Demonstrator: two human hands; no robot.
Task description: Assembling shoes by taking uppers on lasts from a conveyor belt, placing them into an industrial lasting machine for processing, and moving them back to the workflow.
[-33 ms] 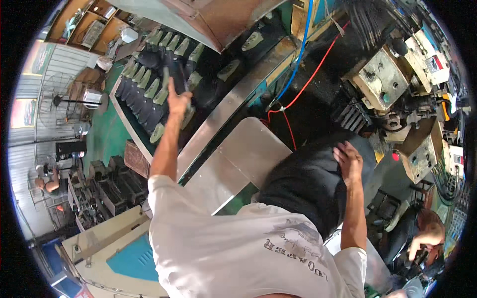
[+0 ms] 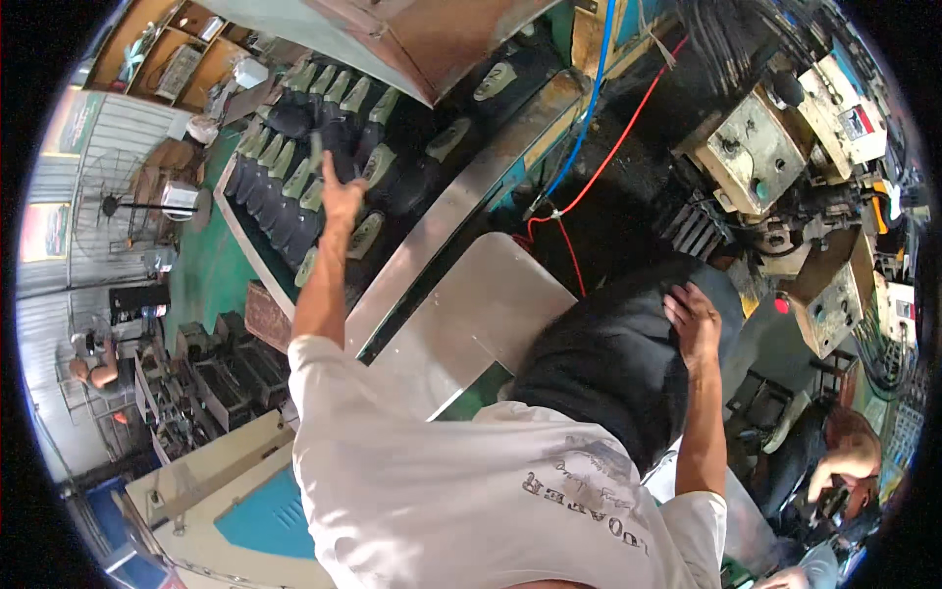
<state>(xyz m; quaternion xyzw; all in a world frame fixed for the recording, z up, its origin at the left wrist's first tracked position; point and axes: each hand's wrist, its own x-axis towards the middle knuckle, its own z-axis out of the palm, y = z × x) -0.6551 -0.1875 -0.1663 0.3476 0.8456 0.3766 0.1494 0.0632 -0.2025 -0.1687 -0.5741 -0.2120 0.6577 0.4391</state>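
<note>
My left hand (image 2: 340,202) reaches out over a tray full of dark shoes. Its index finger and thumb are on either side of a dark shoe (image 2: 340,142), which it appears to grip; the other fingers are partly hidden. Around it lie rows of dark shoes with pale green parts, among them a nearby shoe (image 2: 367,236) right beside my wrist. My right hand (image 2: 695,324) lies with loosely spread fingers on my black-trousered leg and holds nothing.
A metal ledge (image 2: 432,218) runs along the tray's near side, by a pale panel (image 2: 491,294). Blue hose (image 2: 587,128) and red hose (image 2: 628,133) hang ahead. Worn control boxes (image 2: 751,152) stand at right. Another person (image 2: 846,456) bends at lower right.
My left hand, with the dark shoe, has shifted slightly left over the rows. My right hand has stayed on my leg.
</note>
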